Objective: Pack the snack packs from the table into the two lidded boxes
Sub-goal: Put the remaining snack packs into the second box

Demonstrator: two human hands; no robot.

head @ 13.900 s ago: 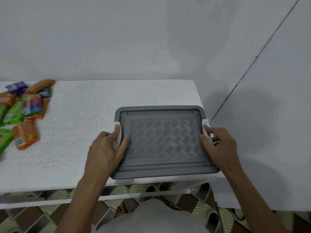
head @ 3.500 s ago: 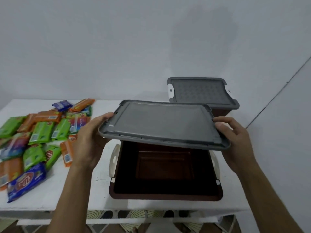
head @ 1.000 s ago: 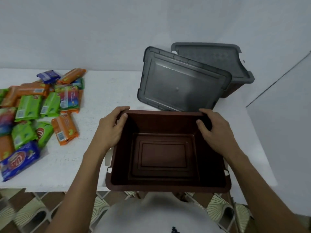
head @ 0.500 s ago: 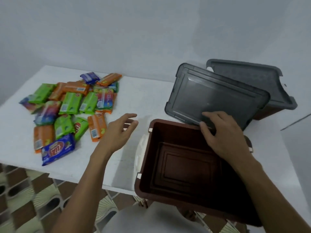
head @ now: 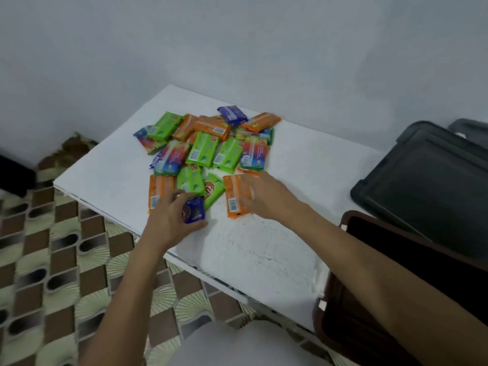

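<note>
snack packs (head: 203,151): left hand (head: 173,216) pinches a blue pack (head: 195,211), right hand (head: 265,198) lays straight fingers (head: 257,184) on an orange pack (head: 235,198), which could skid off the tabletop (head: 264,247) edge.

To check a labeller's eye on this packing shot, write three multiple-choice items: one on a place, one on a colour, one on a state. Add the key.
1. Where does the brown box stand, relative to the snack packs?
A) to their right
B) to their left
C) among them

2. What colour is the pack that the left hand grips?
A) green
B) blue
C) orange

3. The brown box is:
A) lidded
B) open
C) upside down

Key:
1 A: it sits at the right end of the table, with the pile left of it.
2 B: a blue pack shows between thumb and fingers.
3 B: its dark inside shows, and the grey lid lies off it, behind.
</note>
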